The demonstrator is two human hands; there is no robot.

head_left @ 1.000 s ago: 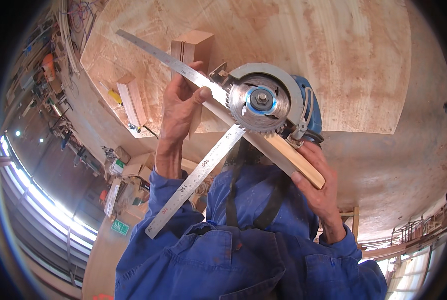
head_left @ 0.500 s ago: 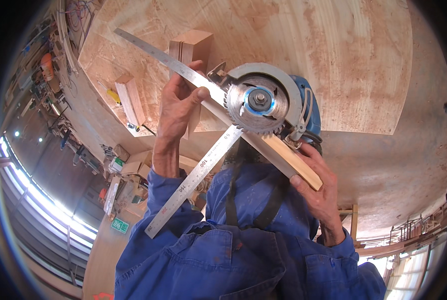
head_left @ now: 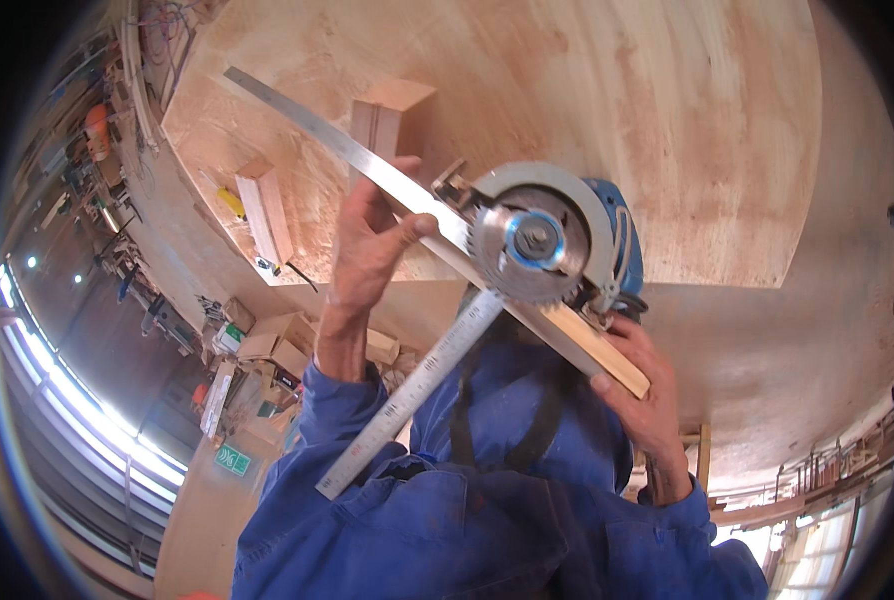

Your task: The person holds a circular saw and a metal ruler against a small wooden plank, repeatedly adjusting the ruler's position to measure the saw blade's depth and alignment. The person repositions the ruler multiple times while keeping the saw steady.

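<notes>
A circular saw with a blue body and grey guard (head_left: 555, 182) is held with its round toothed blade (head_left: 497, 262) facing me. A steel carpenter's square (head_left: 407, 395) lies against it, its corner beside the blade's lower edge. One arm of the square runs up to the far left, the other down towards my chest. My left hand (head_left: 365, 258) pinches the upper arm between thumb and fingers. Closed around the near end of a pale wooden strip (head_left: 615, 368) under the saw is my right hand (head_left: 647, 395); the saw's handle is hidden.
Beyond the saw lies a large plywood sheet (head_left: 707, 150). On it stand a wooden block (head_left: 377, 125) and a smaller block (head_left: 265, 215), with a yellow-handled tool (head_left: 230, 202) alongside. Tools and timber offcuts crowd the left side, including an orange object (head_left: 97, 132).
Saw, square and both hands have shifted slightly down and to the right in the picture, the saw most clearly. Both grips stay the same.
</notes>
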